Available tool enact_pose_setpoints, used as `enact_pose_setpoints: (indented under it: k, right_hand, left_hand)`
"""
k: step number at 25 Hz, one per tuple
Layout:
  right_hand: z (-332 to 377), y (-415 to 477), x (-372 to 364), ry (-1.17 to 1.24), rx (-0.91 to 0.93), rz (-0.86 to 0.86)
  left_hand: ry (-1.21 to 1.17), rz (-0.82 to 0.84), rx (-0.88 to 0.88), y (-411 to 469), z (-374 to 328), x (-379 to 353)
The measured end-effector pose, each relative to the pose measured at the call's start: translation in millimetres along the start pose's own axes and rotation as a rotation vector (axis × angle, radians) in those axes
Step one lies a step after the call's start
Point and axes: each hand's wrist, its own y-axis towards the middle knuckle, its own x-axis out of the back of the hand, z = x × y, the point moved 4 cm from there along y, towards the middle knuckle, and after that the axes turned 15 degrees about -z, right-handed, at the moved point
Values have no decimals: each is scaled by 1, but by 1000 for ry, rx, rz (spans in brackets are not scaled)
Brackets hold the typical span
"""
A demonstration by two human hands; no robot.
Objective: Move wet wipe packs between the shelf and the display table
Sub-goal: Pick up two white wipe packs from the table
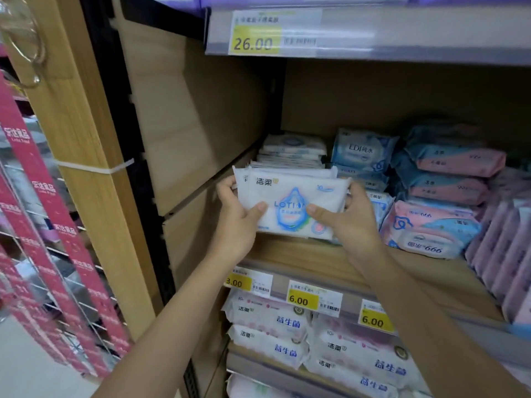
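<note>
Our left hand (238, 222) and right hand (354, 225) grip white plastic wipe packs (290, 201) at nine o'clock on the wooden shelf (301, 252); we'd lift clear next.

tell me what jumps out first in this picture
The left hand and right hand grip a white plastic wet wipe pack with a blue drop print by its ends, dead centre above the light wooden shelf. Next, the yellow 26.00 price tag up top and the pink and blue wipe packs stacked at right.
</note>
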Motion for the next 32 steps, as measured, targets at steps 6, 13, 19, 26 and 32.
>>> enact_pose_setpoints:
  k: [6,13,19,26,32]
  right_hand:
    - [-9,-15,-18,-477,176,-2]
    - [-27,-28,-5,-702,219,-40]
    - [-29,-23,-13,-683,176,-72]
    - [-16,-25,-25,-739,287,-70]
    - [5,-22,-29,-1094,363,-31]
  left_hand:
    - [395,-176,-181,-3,23,7]
    - [507,-200,-223,-9,28,14]
    - [612,-221,-285,-21,22,15]
    - [840,-191,-356,-18,14,10]
    - [1062,-328,-762,-25,9,3]
